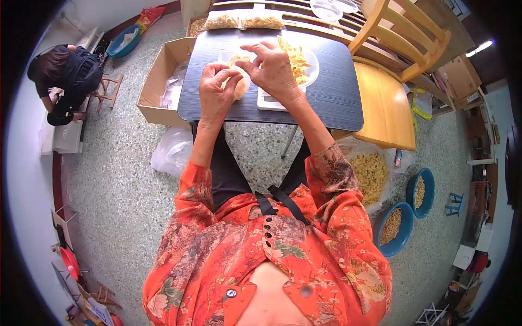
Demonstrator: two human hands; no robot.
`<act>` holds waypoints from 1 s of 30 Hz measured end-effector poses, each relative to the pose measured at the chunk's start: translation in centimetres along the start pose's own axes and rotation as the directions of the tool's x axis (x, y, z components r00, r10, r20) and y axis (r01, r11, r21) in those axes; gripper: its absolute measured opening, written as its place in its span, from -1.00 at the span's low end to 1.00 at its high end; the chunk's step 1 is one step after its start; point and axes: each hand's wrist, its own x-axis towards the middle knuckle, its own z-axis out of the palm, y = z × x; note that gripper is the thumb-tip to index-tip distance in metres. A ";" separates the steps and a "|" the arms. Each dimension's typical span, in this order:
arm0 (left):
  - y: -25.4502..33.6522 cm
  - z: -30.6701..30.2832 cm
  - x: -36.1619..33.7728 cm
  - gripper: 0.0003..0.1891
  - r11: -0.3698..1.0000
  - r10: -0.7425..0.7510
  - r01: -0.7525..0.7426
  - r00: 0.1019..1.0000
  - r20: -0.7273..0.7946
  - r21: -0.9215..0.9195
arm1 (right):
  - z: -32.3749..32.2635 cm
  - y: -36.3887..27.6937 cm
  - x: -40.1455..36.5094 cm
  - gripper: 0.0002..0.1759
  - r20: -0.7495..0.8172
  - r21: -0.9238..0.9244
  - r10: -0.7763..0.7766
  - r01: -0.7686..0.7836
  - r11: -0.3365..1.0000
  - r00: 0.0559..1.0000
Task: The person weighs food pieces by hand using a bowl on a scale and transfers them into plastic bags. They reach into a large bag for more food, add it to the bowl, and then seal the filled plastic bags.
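Note:
A small clear plastic bag [239,87] with yellowish dried pieces in it is held upright over the dark table. My left hand [216,89] pinches the bag's near left side between thumb and fingers. My right hand [270,68] is at the bag's mouth, thumb and index finger apart; its other fingers are partly hidden. Beside it, a clear plastic bowl [311,69] holds a heap of yellow dried strips [293,57]. The bowl appears to rest on a white scale [270,102], partly covered by my right forearm.
Filled bags [261,20] lie at the table's [331,103] far edge. Left stands a cardboard box [155,89]; right, a wooden chair [383,103]. On the floor are a large bag of yellow pieces [368,176] and blue basins [402,239]. Another person [68,76] sits far left.

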 end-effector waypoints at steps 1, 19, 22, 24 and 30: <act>0.0 -0.1 0.1 -0.85 1.000 0.002 -0.002 1.000 -0.017 0.008 | -0.3 0.2 0.1 -0.76 0.004 -0.031 0.004 -0.003 1.000 1.000; 0.4 -0.6 0.1 -0.88 0.993 -0.106 0.106 0.994 0.005 -0.043 | -8.7 8.3 -0.8 -0.64 0.220 -0.617 0.345 -0.143 0.774 0.912; 1.1 -0.8 0.2 -0.89 0.992 -0.107 0.107 0.994 0.010 -0.061 | -7.7 8.7 -0.6 -0.66 0.225 -0.636 0.341 -0.127 0.761 0.913; 1.1 -0.8 0.0 -0.89 0.992 -0.101 0.102 0.995 0.017 -0.067 | -7.1 8.9 -0.6 -0.67 0.230 -0.639 0.334 -0.117 0.760 0.914; 0.7 -0.7 0.1 -0.89 0.993 -0.093 0.094 0.996 0.014 -0.073 | -6.7 9.1 -0.5 -0.78 0.306 -0.614 0.428 -0.167 0.771 0.850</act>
